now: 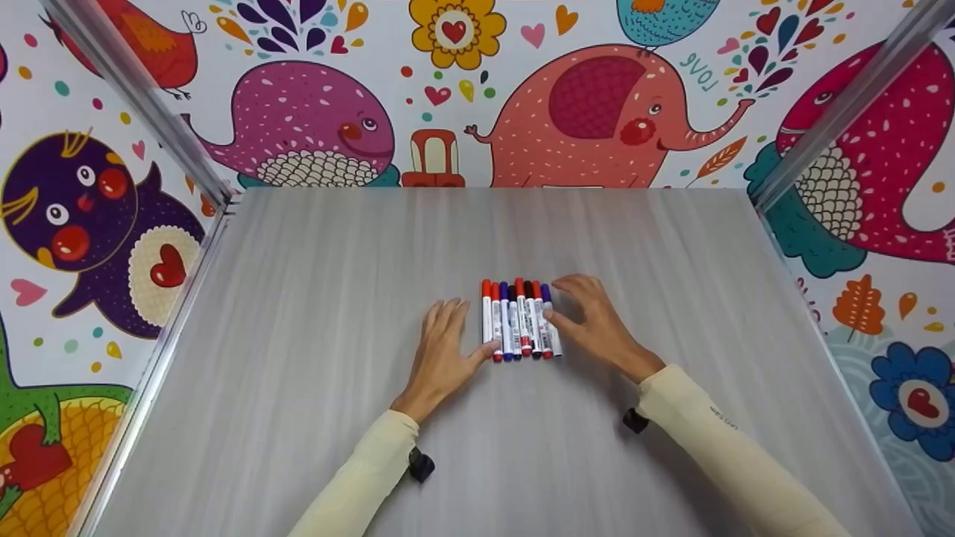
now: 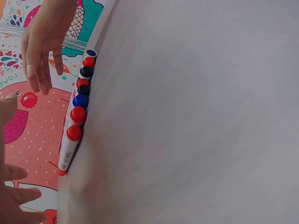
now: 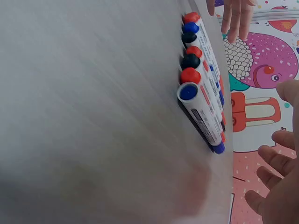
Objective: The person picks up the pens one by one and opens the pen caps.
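Note:
Several whiteboard markers (image 1: 511,321) lie side by side in a row on the table, white barrels with red, blue and black caps. At the row's left end is my left hand (image 1: 442,354), fingers spread and thumb reaching to the lower end of the outer red marker (image 2: 70,147); whether it touches is unclear. My right hand (image 1: 600,324) hovers at the right end, next to a blue-capped marker (image 3: 203,114), its fingers loosely bent and holding nothing. In the right wrist view, the right hand (image 3: 280,186) appears apart from the markers.
The grey wood-grain table (image 1: 336,253) stretches around the row. Colourful cartoon panels (image 1: 462,97) stand behind and at both sides. Metal rails (image 1: 142,388) run along the table's side edges. Both sleeves carry a small black wrist device (image 1: 421,466).

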